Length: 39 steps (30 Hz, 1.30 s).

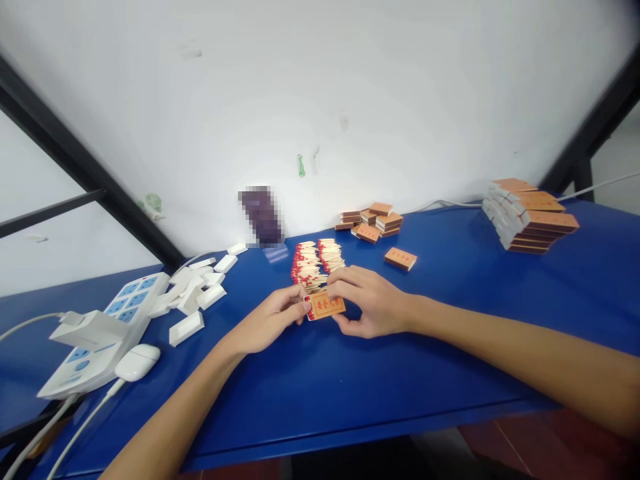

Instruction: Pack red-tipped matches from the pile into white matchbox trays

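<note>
Both of my hands hold one small orange matchbox [326, 306] just above the blue table [450, 333]. My left hand [270, 321] pinches its left end, fingers closed. My right hand [370, 300] grips its right end and top with curled fingers. Right behind the box lies a heap of red-tipped matches [316, 261]. A single shut matchbox [400, 258] rests to the right of that heap.
Several white inner trays [197, 293] are scattered at the left, beside a white power strip [107, 327] and a white earbud case [137, 362]. A small pile of matchboxes [374, 221] sits at the back. A tall stack of matchboxes [527, 217] stands far right.
</note>
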Each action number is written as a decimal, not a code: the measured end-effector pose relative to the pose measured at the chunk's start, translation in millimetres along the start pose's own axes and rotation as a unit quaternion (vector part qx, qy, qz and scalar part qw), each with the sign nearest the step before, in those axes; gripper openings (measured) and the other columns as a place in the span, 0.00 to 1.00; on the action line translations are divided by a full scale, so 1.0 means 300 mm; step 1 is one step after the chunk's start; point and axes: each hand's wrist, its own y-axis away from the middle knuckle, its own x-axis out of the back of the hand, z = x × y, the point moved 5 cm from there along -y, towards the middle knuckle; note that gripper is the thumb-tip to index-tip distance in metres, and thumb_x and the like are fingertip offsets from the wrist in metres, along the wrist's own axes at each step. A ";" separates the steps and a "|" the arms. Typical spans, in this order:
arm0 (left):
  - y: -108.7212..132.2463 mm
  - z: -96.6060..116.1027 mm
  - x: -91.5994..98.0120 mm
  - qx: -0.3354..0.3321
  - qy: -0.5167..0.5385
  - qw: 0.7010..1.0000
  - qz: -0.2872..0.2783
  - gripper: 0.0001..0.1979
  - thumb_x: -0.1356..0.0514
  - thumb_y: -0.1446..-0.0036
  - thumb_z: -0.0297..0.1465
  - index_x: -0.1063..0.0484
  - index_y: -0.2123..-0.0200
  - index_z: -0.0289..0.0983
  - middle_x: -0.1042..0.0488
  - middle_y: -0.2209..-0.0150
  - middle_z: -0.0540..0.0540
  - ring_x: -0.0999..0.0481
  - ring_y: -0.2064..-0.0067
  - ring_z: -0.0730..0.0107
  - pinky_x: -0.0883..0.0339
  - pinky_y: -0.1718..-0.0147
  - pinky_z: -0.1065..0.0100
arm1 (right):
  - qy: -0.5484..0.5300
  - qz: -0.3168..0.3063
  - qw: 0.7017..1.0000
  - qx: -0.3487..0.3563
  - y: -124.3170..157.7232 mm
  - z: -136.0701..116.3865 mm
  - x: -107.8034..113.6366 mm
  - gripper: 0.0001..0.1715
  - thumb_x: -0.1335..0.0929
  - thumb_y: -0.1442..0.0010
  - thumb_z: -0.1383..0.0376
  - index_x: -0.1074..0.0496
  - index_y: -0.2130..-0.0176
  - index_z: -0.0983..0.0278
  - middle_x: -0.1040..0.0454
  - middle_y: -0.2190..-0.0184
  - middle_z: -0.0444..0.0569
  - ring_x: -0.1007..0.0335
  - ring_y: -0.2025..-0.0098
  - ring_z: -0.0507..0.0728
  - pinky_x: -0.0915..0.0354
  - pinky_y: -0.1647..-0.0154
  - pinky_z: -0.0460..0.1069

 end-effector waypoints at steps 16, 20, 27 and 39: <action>0.007 0.018 -0.002 -0.015 -0.048 0.998 0.025 0.17 0.50 0.32 0.43 0.35 0.66 0.36 0.33 0.69 0.51 0.35 0.67 0.70 0.39 0.66 0.69 | -0.018 0.005 1.000 0.013 0.003 -0.011 -0.010 0.14 0.34 0.43 0.68 0.35 0.55 0.64 0.29 0.59 0.54 0.32 0.60 0.57 0.32 0.60 0.52; 0.003 -0.001 0.001 -0.013 -0.053 0.998 0.035 0.16 0.51 0.31 0.41 0.34 0.64 0.36 0.32 0.69 0.50 0.34 0.68 0.70 0.39 0.66 0.69 | -0.049 -0.015 0.998 -0.031 0.004 0.012 -0.022 0.22 0.33 0.43 0.69 0.35 0.48 0.66 0.29 0.55 0.56 0.32 0.57 0.58 0.30 0.57 0.53; 0.009 -0.005 0.000 -0.021 -0.020 1.000 0.011 0.17 0.50 0.31 0.42 0.32 0.63 0.36 0.32 0.70 0.51 0.35 0.67 0.71 0.40 0.66 0.69 | -0.072 -0.040 0.995 -0.061 0.004 0.014 -0.032 0.24 0.32 0.44 0.69 0.34 0.47 0.66 0.29 0.54 0.56 0.31 0.56 0.59 0.30 0.55 0.54; 0.013 -0.001 -0.006 -0.021 -0.049 0.998 -0.042 0.17 0.47 0.33 0.42 0.31 0.65 0.34 0.33 0.69 0.51 0.36 0.68 0.72 0.42 0.67 0.70 | -0.062 -0.001 0.998 -0.017 0.011 -0.005 -0.028 0.24 0.33 0.43 0.70 0.34 0.47 0.66 0.30 0.55 0.55 0.32 0.58 0.57 0.30 0.57 0.51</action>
